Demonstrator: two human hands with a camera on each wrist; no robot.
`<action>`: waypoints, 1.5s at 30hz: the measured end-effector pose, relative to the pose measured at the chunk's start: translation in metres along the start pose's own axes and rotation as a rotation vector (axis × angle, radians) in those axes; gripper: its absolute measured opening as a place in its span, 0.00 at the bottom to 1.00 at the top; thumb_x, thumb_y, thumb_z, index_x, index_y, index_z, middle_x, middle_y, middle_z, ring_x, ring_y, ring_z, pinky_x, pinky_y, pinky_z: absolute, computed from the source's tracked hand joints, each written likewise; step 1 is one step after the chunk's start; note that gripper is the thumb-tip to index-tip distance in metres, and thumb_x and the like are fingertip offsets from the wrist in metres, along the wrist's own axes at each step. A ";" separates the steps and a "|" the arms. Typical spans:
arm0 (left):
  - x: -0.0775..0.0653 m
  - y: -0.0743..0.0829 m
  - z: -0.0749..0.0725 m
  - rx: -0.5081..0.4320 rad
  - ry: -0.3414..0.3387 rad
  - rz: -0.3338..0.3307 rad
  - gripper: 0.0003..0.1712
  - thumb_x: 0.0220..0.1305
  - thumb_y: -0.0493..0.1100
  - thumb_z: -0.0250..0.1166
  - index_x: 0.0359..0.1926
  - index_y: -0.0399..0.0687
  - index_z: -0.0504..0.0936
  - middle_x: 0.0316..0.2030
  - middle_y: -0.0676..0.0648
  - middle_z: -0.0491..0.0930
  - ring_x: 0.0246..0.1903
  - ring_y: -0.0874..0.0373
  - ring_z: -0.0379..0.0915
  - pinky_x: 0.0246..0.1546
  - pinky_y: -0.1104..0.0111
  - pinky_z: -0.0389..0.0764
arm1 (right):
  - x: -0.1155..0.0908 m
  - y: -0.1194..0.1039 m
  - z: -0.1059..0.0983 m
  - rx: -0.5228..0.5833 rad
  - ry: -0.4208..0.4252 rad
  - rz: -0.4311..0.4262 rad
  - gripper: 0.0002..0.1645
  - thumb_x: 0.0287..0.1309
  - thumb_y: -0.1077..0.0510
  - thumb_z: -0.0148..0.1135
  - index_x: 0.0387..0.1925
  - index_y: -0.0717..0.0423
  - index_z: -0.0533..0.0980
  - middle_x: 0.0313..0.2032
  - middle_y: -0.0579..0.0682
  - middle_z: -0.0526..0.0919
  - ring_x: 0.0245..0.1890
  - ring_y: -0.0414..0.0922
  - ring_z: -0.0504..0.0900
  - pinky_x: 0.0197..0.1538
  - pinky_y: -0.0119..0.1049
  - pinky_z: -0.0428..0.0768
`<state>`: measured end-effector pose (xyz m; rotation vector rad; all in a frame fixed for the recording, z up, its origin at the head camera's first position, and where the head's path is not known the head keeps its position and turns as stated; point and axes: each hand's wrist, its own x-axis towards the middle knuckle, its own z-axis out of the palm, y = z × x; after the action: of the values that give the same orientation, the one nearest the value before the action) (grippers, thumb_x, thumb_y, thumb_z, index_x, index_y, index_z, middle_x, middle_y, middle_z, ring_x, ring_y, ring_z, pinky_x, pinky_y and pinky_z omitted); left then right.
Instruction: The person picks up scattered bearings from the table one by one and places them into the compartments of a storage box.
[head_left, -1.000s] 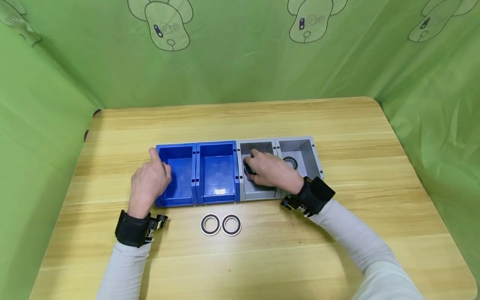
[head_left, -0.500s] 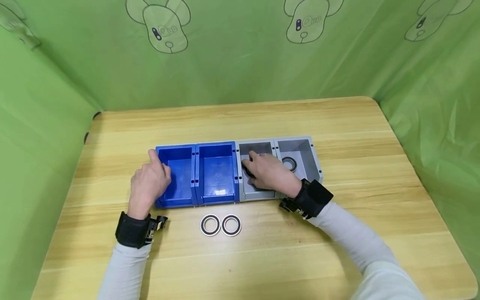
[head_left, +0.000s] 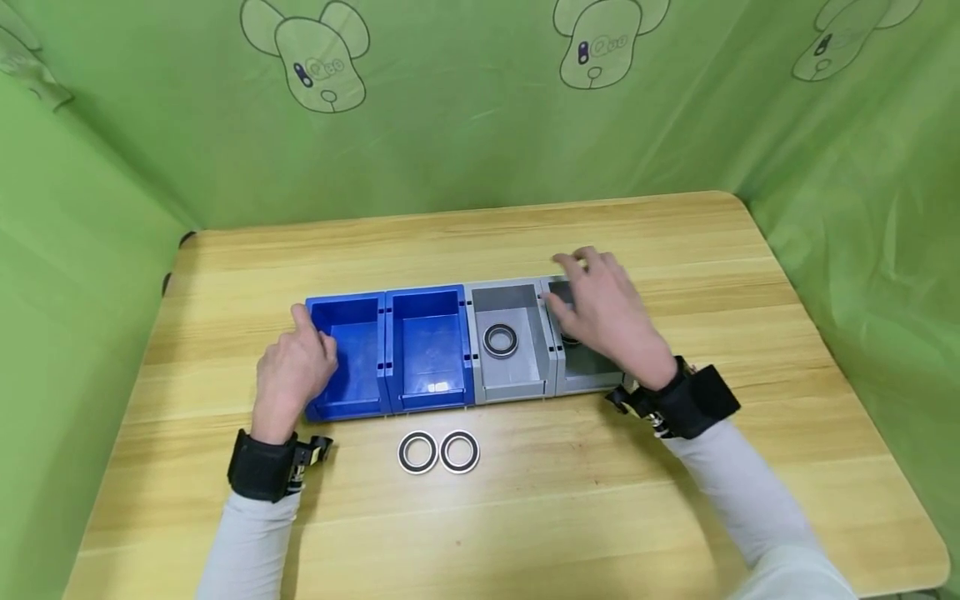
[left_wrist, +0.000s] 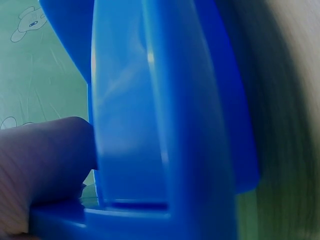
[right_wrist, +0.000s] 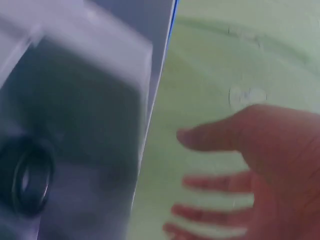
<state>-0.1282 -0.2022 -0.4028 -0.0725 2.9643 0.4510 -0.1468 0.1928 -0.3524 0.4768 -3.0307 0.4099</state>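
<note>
At the left end of the bin row, my left hand [head_left: 294,367] grips the side wall of the outer blue bin [head_left: 352,358]. A digit [left_wrist: 55,145] bends over the rim in the left wrist view. My right hand [head_left: 611,312], fingers spread and holding nothing, hovers above the right-hand grey bin [head_left: 588,375]. A black-sealed ball bearing [right_wrist: 44,185] lies inside that bin, mostly hidden by the hand in the head view. Another bearing [head_left: 488,340] lies flat in the neighbouring grey bin [head_left: 517,387].
The second blue bin [head_left: 429,358] joins the row between the outer blue bin and the grey ones. Two bearings, one on the left [head_left: 403,452] and one on the right [head_left: 474,452], lie side by side on the wooden table [head_left: 525,517]. Green curtains [head_left: 465,150] surround it.
My right hand has let go of the bearing in the inner grey bin, leaving it there, and moved right and up over the right-hand grey bin. The left hand keeps its grip.
</note>
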 end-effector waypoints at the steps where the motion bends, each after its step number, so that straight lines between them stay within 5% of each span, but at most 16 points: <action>1: 0.000 0.000 0.000 -0.001 -0.002 -0.001 0.21 0.75 0.44 0.47 0.57 0.30 0.57 0.18 0.42 0.68 0.13 0.47 0.68 0.11 0.64 0.64 | -0.002 0.007 -0.002 0.010 -0.004 0.057 0.38 0.68 0.47 0.64 0.70 0.64 0.66 0.62 0.73 0.72 0.61 0.67 0.73 0.63 0.62 0.73; 5: -0.001 -0.002 0.001 0.000 -0.006 -0.008 0.23 0.75 0.44 0.46 0.58 0.29 0.57 0.18 0.41 0.68 0.14 0.46 0.69 0.11 0.63 0.65 | -0.012 0.030 -0.003 0.017 -0.014 0.221 0.43 0.69 0.47 0.62 0.72 0.70 0.60 0.61 0.78 0.68 0.57 0.73 0.71 0.60 0.64 0.73; 11: -0.003 -0.003 0.002 -0.006 -0.012 -0.025 0.23 0.75 0.45 0.46 0.59 0.29 0.56 0.18 0.40 0.69 0.14 0.46 0.69 0.11 0.63 0.65 | -0.020 0.045 0.010 0.036 -0.080 0.317 0.47 0.72 0.42 0.57 0.74 0.74 0.55 0.58 0.80 0.70 0.50 0.73 0.76 0.46 0.63 0.80; 15: -0.004 -0.004 0.004 -0.008 -0.012 -0.037 0.23 0.76 0.45 0.45 0.59 0.29 0.56 0.18 0.41 0.68 0.14 0.46 0.69 0.11 0.63 0.65 | -0.022 0.049 0.023 0.066 -0.151 0.376 0.50 0.74 0.36 0.48 0.75 0.73 0.51 0.60 0.80 0.68 0.53 0.73 0.77 0.45 0.63 0.81; 19: -0.006 -0.005 0.005 -0.016 -0.014 -0.041 0.24 0.76 0.45 0.45 0.60 0.29 0.56 0.18 0.41 0.68 0.13 0.47 0.68 0.11 0.64 0.64 | -0.023 0.050 0.034 0.079 -0.165 0.398 0.46 0.77 0.37 0.42 0.72 0.74 0.54 0.53 0.79 0.74 0.49 0.71 0.80 0.41 0.61 0.81; 25: -0.007 -0.006 0.002 -0.016 -0.006 -0.044 0.24 0.75 0.45 0.45 0.59 0.29 0.56 0.17 0.42 0.67 0.13 0.47 0.68 0.10 0.64 0.64 | -0.021 0.052 0.042 0.147 -0.101 0.376 0.26 0.80 0.48 0.36 0.57 0.69 0.60 0.24 0.64 0.73 0.21 0.57 0.77 0.20 0.44 0.69; 35: -0.005 -0.002 -0.019 0.031 -0.096 -0.039 0.32 0.77 0.56 0.41 0.61 0.29 0.58 0.25 0.33 0.75 0.20 0.41 0.75 0.17 0.56 0.70 | -0.022 0.052 0.046 0.130 -0.077 0.407 0.21 0.80 0.52 0.33 0.55 0.68 0.60 0.20 0.57 0.68 0.16 0.53 0.72 0.16 0.39 0.64; 41: -0.030 0.022 -0.034 0.057 0.206 0.132 0.29 0.75 0.53 0.53 0.54 0.27 0.72 0.37 0.27 0.77 0.32 0.33 0.76 0.19 0.45 0.76 | -0.026 0.054 0.048 0.137 -0.064 0.410 0.21 0.80 0.52 0.34 0.54 0.69 0.60 0.20 0.56 0.67 0.16 0.52 0.72 0.16 0.38 0.63; 45: -0.051 0.048 -0.043 0.009 0.240 0.310 0.26 0.74 0.51 0.57 0.59 0.32 0.75 0.47 0.29 0.78 0.42 0.34 0.78 0.29 0.44 0.82 | -0.027 0.054 0.049 0.137 -0.052 0.399 0.21 0.80 0.53 0.34 0.53 0.69 0.61 0.19 0.55 0.66 0.14 0.51 0.71 0.16 0.37 0.62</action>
<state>-0.0864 -0.1677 -0.3405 0.3641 3.2249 0.4962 -0.1382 0.2371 -0.4155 -0.1231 -3.1548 0.6341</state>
